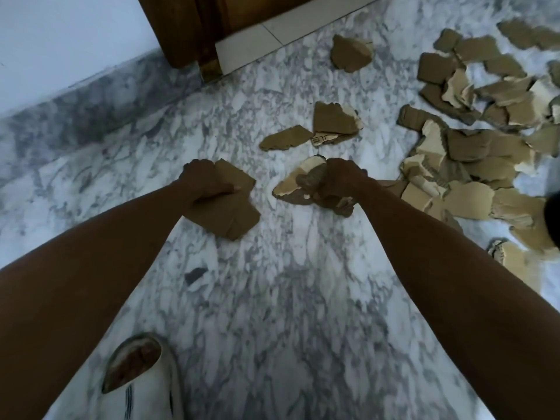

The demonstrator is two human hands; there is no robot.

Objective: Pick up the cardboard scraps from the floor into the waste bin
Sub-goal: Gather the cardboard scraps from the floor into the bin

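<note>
My left hand (203, 183) grips a flat brown cardboard scrap (233, 213) above the marble floor. My right hand (336, 183) holds a bunch of torn cardboard pieces (291, 184), pale on the torn side. Two loose scraps (286, 137) (333, 118) lie just beyond my hands, and another scrap (351, 53) lies further back. A large pile of cardboard scraps (472, 153) covers the floor to the right. No waste bin is in view.
A wooden door frame (194, 31) and a white wall (60, 40) with a grey marble skirting stand at the back left. My foot in a white slipper (142, 377) is at the bottom left. A dark edge (553, 219) shows at the far right.
</note>
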